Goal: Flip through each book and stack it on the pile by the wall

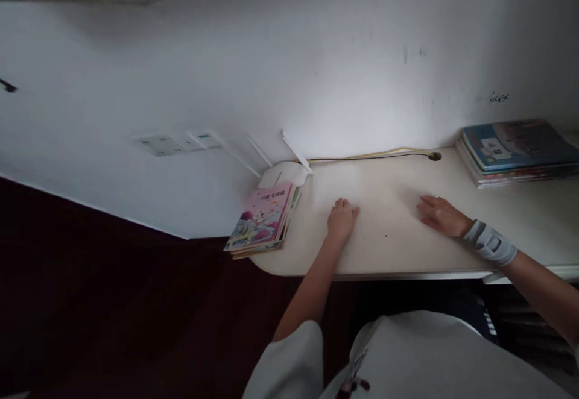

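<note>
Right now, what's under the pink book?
Beneath the pink book are other books, their edges peeking out along the right and front. Most of their covers are hidden, so I can't tell what they show.

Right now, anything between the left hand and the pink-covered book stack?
Nothing visible. From the left hand to the pink-covered book stack there is only white desktop. The white router sits on the wall side of the stack, off that direct line.
</note>
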`<action>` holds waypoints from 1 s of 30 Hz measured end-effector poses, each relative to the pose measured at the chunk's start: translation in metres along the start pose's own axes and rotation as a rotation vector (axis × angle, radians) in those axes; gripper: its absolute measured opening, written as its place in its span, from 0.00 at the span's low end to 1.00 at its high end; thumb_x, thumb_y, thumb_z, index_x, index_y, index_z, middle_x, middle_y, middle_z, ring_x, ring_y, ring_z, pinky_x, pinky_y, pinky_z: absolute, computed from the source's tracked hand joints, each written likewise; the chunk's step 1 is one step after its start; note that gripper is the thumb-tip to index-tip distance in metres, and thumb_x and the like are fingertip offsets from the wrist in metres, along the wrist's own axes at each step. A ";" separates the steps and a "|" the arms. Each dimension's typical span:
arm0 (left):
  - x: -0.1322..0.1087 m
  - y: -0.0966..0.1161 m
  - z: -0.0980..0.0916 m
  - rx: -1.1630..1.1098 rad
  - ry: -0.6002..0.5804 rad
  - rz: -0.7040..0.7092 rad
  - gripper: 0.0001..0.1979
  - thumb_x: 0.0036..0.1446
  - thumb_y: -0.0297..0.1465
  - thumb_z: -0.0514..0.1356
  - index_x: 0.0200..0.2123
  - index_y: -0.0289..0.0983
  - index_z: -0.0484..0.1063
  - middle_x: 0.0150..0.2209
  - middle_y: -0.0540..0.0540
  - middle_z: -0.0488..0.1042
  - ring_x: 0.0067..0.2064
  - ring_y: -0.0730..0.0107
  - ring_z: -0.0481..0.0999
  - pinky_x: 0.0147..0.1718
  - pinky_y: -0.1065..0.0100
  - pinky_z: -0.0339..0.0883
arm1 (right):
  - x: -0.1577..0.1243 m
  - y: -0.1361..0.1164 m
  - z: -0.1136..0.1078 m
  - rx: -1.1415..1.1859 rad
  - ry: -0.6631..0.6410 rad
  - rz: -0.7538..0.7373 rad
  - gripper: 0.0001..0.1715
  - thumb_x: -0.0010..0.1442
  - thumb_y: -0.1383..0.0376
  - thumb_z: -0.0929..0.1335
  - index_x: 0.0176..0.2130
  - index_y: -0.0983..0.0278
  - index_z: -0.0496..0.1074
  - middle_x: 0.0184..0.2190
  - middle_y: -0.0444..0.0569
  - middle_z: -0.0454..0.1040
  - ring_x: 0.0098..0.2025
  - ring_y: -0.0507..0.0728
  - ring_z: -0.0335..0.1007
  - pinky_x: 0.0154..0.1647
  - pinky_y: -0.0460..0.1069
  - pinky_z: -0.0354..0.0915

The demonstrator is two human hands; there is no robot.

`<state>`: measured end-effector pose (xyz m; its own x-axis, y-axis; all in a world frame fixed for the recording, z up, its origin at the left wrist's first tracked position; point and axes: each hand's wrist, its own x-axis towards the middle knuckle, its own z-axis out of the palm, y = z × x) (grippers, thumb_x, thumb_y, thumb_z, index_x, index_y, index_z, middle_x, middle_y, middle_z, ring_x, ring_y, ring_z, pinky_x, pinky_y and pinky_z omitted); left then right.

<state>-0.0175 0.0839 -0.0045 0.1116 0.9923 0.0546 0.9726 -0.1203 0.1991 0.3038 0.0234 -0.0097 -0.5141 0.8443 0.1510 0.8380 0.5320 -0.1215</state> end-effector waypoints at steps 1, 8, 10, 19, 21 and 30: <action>0.000 0.000 0.000 -0.029 0.012 -0.001 0.20 0.63 0.34 0.51 0.53 0.27 0.66 0.60 0.26 0.62 0.64 0.51 0.60 0.59 0.56 0.55 | 0.000 -0.004 0.003 -0.004 -0.005 0.008 0.25 0.64 0.58 0.60 0.56 0.68 0.67 0.59 0.66 0.64 0.60 0.67 0.61 0.56 0.64 0.60; -0.004 0.002 -0.009 -0.412 0.135 -0.034 0.12 0.61 0.32 0.52 0.36 0.35 0.75 0.48 0.37 0.76 0.53 0.56 0.73 0.52 0.59 0.64 | -0.008 -0.015 0.015 -0.058 0.031 0.101 0.29 0.68 0.56 0.55 0.60 0.68 0.64 0.62 0.64 0.60 0.64 0.66 0.54 0.60 0.66 0.54; -0.005 -0.002 -0.016 -0.550 0.189 -0.058 0.18 0.63 0.39 0.49 0.38 0.35 0.74 0.42 0.40 0.78 0.48 0.58 0.76 0.47 0.61 0.68 | 0.004 -0.026 0.011 -0.048 -0.015 0.091 0.31 0.67 0.54 0.55 0.60 0.68 0.62 0.63 0.65 0.58 0.65 0.67 0.53 0.59 0.67 0.54; -0.029 -0.059 -0.055 -1.062 0.713 -0.460 0.27 0.63 0.40 0.48 0.63 0.38 0.54 0.64 0.35 0.59 0.62 0.59 0.63 0.57 0.51 0.61 | 0.120 -0.125 0.003 0.002 -0.206 -0.185 0.44 0.64 0.43 0.54 0.65 0.71 0.53 0.67 0.64 0.47 0.69 0.66 0.42 0.65 0.68 0.42; -0.043 -0.062 -0.061 -0.790 0.807 -0.401 0.33 0.61 0.41 0.51 0.66 0.37 0.48 0.69 0.36 0.45 0.69 0.57 0.44 0.64 0.49 0.45 | 0.125 -0.135 0.008 -0.011 -0.224 -0.194 0.45 0.64 0.43 0.54 0.65 0.72 0.53 0.66 0.65 0.49 0.68 0.66 0.44 0.65 0.69 0.41; -0.074 0.009 -0.036 0.142 0.052 0.233 0.32 0.64 0.48 0.45 0.65 0.36 0.55 0.68 0.37 0.47 0.69 0.43 0.39 0.61 0.37 0.39 | -0.001 -0.088 0.007 0.011 -0.172 -0.268 0.48 0.62 0.42 0.55 0.65 0.74 0.51 0.65 0.67 0.52 0.67 0.66 0.47 0.64 0.66 0.46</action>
<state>-0.0244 0.0087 0.0289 0.3285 0.9350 0.1337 0.9412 -0.3360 0.0366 0.2291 -0.0235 -0.0060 -0.7407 0.6718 0.0115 0.6667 0.7370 -0.1109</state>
